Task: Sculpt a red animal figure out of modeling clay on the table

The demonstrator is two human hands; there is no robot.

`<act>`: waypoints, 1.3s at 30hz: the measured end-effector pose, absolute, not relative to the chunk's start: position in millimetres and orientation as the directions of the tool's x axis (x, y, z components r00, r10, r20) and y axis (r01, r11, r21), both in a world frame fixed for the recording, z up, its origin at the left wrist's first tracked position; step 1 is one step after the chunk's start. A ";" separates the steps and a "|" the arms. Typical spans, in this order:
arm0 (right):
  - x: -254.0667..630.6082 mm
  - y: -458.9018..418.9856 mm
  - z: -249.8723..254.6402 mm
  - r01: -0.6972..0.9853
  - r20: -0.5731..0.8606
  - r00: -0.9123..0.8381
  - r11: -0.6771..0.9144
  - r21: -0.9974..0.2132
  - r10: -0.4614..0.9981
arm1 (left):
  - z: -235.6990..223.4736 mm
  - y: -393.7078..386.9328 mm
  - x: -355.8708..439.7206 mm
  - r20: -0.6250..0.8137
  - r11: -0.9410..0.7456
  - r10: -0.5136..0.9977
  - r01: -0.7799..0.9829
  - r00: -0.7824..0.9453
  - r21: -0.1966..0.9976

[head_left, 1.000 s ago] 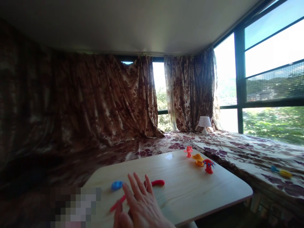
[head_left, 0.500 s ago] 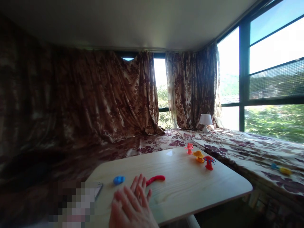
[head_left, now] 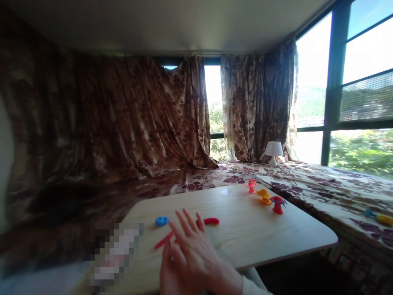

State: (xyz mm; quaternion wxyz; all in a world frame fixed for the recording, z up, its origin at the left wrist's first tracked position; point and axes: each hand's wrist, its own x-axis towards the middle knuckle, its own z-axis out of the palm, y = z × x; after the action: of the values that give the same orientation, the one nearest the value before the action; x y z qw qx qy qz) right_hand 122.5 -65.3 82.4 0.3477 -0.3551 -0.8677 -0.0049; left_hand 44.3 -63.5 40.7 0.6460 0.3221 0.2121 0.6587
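Low over the near edge of the light wooden table (head_left: 245,241), my right hand (head_left: 199,254) is flat with its fingers stretched and spread. It lies over my left hand (head_left: 167,272), which mostly hides beneath it, fingers straight. Neither hand holds anything. Just beyond the fingertips lie a red curved strip (head_left: 211,221), a second red strip (head_left: 163,241) and a small blue lump (head_left: 161,221). Three small toy figures stand at the table's far right: a pink one (head_left: 251,185), an orange one (head_left: 264,196) and a red-and-blue one (head_left: 278,204).
A flower-patterned bedspread (head_left: 322,188) surrounds the table, with a small white lamp (head_left: 273,150) at the back and a yellow-and-blue toy (head_left: 380,218) at right. Patterned curtains (head_left: 138,119) hang behind, and large windows (head_left: 362,94) fill the right.
My two hands have slid against each other, the right hand's fingers now reaching further forward and spreading. The view has shifted a little to the left.
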 end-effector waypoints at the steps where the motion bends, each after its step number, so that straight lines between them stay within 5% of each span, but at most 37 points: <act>1: 124.3 -58.7 84.2 0.672 0.612 -0.435 0.690 -0.268 0.661 | 37.7 -62.5 44.4 0.164 0.008 0.975 -0.765 0.148 0.644; 5: 135.4 -34.3 88.0 0.759 0.608 -0.291 0.565 -0.323 0.738 | 24.1 -55.0 41.9 0.218 0.307 0.873 -0.838 0.437 0.452; 12: 171.1 -49.6 94.4 0.588 0.489 -0.419 0.639 -0.496 0.765 | 32.9 -64.7 43.4 0.059 0.441 0.876 -0.846 0.478 0.300; 21: 171.9 -63.3 82.2 0.404 0.552 -0.508 0.749 -0.525 0.661 | 48.8 -73.2 51.1 0.117 0.431 0.843 -0.790 0.525 0.436; 25: 167.4 -62.6 80.0 0.279 0.565 -0.445 0.707 -0.650 0.695 | 48.4 -77.1 47.1 0.060 0.430 0.863 -0.791 0.501 0.435; 30: 173.7 -65.3 88.3 0.222 0.520 -0.306 0.591 -0.776 0.797 | 39.8 -75.7 39.3 -0.170 0.224 0.974 -0.776 0.152 0.590; 33: 175.6 -67.8 91.4 0.248 0.553 -0.293 0.621 -0.744 0.780 | 41.3 -76.0 39.7 -0.119 0.059 0.992 -0.677 -0.042 0.733; 39: 175.7 -74.2 87.0 0.318 0.561 -0.339 0.653 -0.687 0.755 | 49.7 -80.7 46.1 -0.003 -0.071 0.990 -0.516 -0.142 0.853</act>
State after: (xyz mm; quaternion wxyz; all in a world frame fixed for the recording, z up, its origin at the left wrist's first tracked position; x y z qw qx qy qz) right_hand 175.7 -74.2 87.0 0.4618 -0.3425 -0.7832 0.2368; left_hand 46.1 -80.7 49.7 0.5717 0.3194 0.3707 0.6586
